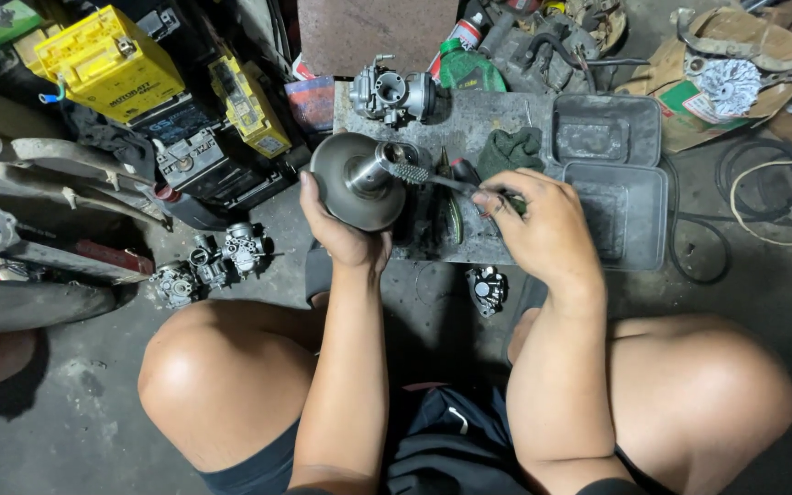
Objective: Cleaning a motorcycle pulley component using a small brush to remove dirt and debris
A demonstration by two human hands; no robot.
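My left hand (346, 234) grips a round grey metal pulley disc (341, 170) with a shiny hollow hub (373, 170), held tilted above a grimy metal work plate (488, 115). My right hand (543, 225) holds the handle of a small wire brush (419, 174), whose bristled head lies against the mouth of the hub. Both forearms reach out from between my bare knees as I squat on the floor.
A carburetor (391, 92) stands at the plate's back edge, a green rag (511, 147) beside two grey trays (611, 160). Yellow batteries (107, 60) and several carburetors (213, 261) lie to the left. A brake caliper (486, 289) sits on the concrete floor.
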